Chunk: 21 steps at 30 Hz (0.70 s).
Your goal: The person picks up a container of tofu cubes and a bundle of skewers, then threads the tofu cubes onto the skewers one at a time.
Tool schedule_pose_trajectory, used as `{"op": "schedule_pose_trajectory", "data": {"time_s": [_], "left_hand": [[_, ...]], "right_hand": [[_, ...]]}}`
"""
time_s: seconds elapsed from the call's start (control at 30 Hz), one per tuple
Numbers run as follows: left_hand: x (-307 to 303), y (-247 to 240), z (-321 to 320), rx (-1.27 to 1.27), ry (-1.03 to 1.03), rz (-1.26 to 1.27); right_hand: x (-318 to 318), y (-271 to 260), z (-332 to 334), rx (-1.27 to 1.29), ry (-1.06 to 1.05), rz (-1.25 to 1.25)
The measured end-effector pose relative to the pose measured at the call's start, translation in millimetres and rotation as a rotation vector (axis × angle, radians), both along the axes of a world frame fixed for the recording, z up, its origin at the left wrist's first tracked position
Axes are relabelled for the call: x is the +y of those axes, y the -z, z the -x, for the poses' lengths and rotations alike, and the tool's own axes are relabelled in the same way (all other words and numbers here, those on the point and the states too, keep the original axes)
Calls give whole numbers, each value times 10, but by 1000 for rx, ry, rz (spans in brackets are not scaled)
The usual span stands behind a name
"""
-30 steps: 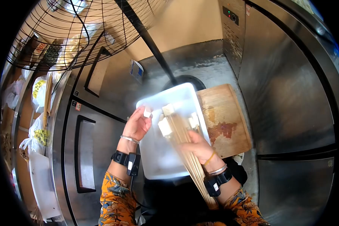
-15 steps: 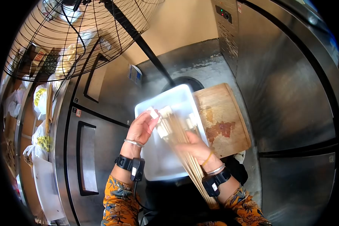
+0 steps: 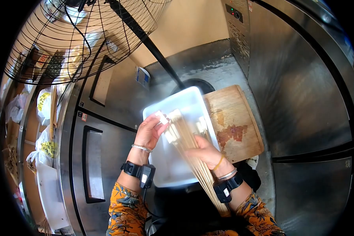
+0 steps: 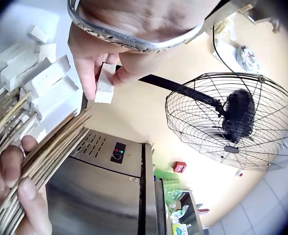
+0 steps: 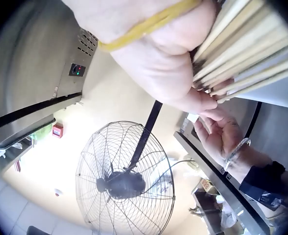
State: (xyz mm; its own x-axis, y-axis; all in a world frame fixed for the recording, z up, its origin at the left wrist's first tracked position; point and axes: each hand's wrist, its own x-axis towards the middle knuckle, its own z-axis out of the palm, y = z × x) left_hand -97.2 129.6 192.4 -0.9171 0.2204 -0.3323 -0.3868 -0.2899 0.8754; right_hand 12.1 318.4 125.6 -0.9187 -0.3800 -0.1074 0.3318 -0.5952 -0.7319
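My left hand (image 3: 146, 133) pinches a small white block (image 4: 105, 84) between thumb and fingers, above the left side of a white plastic tray (image 3: 163, 171). A bundle of thin bamboo skewers (image 3: 203, 173) lies in the grip of my right hand (image 3: 207, 154), slanting over the tray toward the forearm. In the left wrist view the skewers' tips (image 4: 83, 120) point up toward the pinched block. Several white blocks (image 4: 46, 83) like it sit at the ends of skewers in the tray.
Right of the tray lies a wooden cutting board (image 3: 246, 118) with a reddish wet stain. A caged fan (image 3: 86, 39) on a black pole (image 3: 153, 49) stands behind. Steel cabinets (image 3: 303, 94) flank both sides, and shelves with plastic bags (image 3: 45, 145) run along the left.
My left hand has moved right with the white block, closer to the skewers' tips. The right hand keeps its hold on the bundle in nearly the same place.
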Motion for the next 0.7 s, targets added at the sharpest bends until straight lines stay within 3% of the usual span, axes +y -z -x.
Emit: {"op": "schedule_pose_trajectory", "data": {"time_s": [0.5,0.7], "left_hand": [[86,-102,-33,121,66,245],[135,-144,-190,182,102,336]], "right_hand": [[-5,12,13,14,-10,-53],[-31,-112,-35,2,85,-58]]}}
